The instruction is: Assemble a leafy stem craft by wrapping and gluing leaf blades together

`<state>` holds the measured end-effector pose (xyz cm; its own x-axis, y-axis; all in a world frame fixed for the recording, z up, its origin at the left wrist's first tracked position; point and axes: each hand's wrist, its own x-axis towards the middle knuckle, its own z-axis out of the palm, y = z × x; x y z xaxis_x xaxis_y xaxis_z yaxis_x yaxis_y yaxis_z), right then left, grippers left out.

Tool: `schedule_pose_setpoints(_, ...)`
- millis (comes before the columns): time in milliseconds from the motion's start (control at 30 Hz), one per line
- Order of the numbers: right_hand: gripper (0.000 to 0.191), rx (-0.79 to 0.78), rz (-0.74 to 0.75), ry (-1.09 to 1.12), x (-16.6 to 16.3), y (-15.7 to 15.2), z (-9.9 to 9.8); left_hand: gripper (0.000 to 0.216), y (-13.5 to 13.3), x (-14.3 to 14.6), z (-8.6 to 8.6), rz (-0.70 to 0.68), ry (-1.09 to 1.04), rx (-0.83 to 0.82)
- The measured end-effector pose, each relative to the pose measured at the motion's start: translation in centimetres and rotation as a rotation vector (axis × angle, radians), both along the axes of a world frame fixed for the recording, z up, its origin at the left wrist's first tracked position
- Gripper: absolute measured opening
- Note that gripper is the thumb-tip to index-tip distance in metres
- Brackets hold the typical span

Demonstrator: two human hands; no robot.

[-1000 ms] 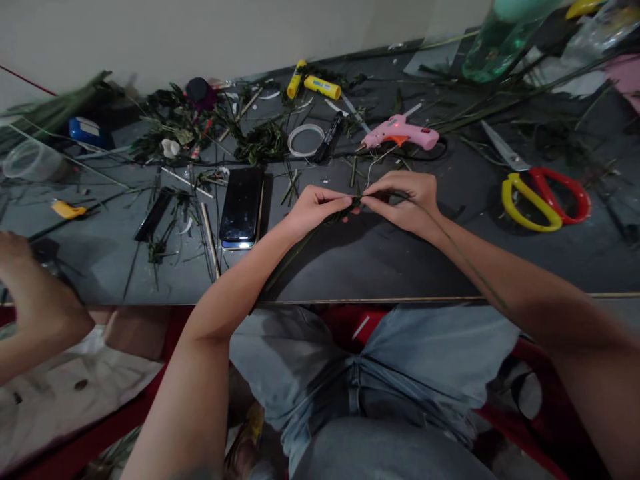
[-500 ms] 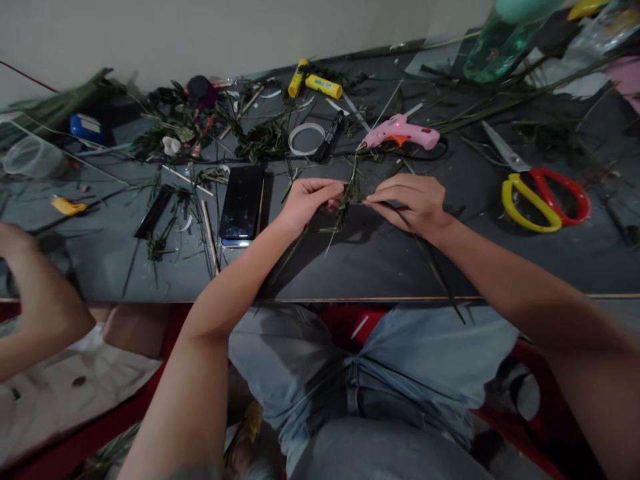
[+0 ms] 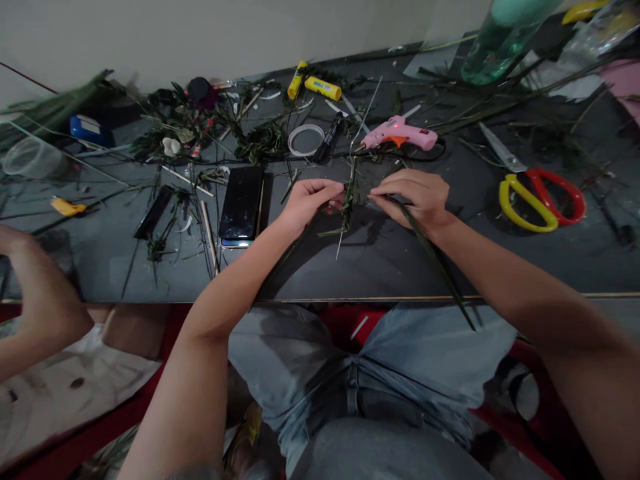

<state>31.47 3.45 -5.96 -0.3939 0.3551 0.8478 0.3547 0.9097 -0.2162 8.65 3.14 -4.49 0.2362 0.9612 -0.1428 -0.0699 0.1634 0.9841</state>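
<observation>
Between thumb and fingers, my left hand [image 3: 316,200] pinches a small braided piece of green leaf strips [image 3: 348,200], held upright above the table. A thin pale wire or stick [image 3: 340,244] pokes out below the braid, and another thin length rises above it. My right hand [image 3: 414,199], just to the right, is closed on a long green leaf strip [image 3: 434,257] that trails down past the table edge. A small gap separates the right fingertips from the braid. Behind the hands lies a pink glue gun [image 3: 400,133] with its red light on.
Scissors [image 3: 540,197] with yellow and red handles lie at the right. A phone [image 3: 242,203] rests left of my hands. Glue sticks [image 3: 323,88], a white ring [image 3: 306,140], a green bottle [image 3: 497,53] and scattered leaves stand behind. Another person's arm [image 3: 43,287] is at the left.
My right hand has moved slightly right, away from the braid, and its leaf strip now shows broader. The braid and its wire have tilted a little in my left hand.
</observation>
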Motion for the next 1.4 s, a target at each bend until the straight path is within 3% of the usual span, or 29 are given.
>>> schedule_pose_setpoints(233, 0.039, -0.096, 0.106, 0.22, -1.1, 0.0, -0.4, 0.029, -0.3, 0.3, -0.3, -0.049, -0.022, 0.016)
schedule_pose_setpoints(433, 0.025, -0.204, 0.195, 0.276, -1.9, -0.3, -0.4, 0.04, -0.6, 0.7, -0.6, -0.171, -0.065, 0.089)
schedule_pose_setpoints(567, 0.009, -0.086, 0.174, 0.239, -1.8, -0.6, 0.1, 0.045, -0.8, 0.7, -0.5, -0.187, -0.08, 0.112)
schedule_pose_setpoints(733, 0.004, -0.008, 0.101, 0.141, -1.2, -0.7, 0.5, 0.045, -0.7, 0.6, -0.6, -0.152, -0.063, 0.147)
schedule_pose_setpoints(900, 0.007, -0.006, 0.037, 0.054, -0.5, -0.9, 0.5, 0.036, -0.7, 0.5, -0.9, -0.1, 0.022, 0.155)
schedule_pose_setpoints(1067, 0.012, -0.068, -0.013, -0.057, -0.6, -1.1, 0.3, 0.049, -0.9, 0.6, -1.0, -0.098, -0.022, 0.156)
schedule_pose_setpoints(1267, 0.015, -0.157, 0.06, 0.257, -1.8, -0.9, 0.4, 0.048, -1.0, 0.8, -0.8, -0.079, -0.083, 0.134)
schedule_pose_setpoints(1400, 0.011, -0.077, 0.076, 0.163, -1.6, -0.8, 0.2, 0.038, -0.8, 0.8, -1.1, -0.064, -0.07, 0.137)
